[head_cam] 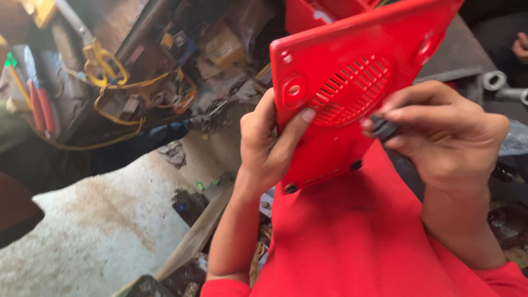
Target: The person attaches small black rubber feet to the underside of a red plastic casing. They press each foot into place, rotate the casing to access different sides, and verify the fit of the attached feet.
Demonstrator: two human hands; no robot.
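My left hand (268,144) grips the left edge of a red plastic cover (352,82), thumb pressed on its face. The cover is a flat panel with a round slatted vent in the middle, a round recessed hole near its upper left corner and small black feet along the lower edge. It is held upright and tilted in front of me. My right hand (445,135) pinches a small black part (385,127) with fingertips right against the cover's right edge, beside the vent. My red sleeves and shirt fill the lower right.
A cluttered workbench at upper left carries yellow wires (110,82), red-handled pliers (41,107) and assorted electrical scraps. A worn pale slab (99,231) lies at lower left. Another red casing (313,14) sits behind the cover. Metal fittings (503,88) are at the right edge.
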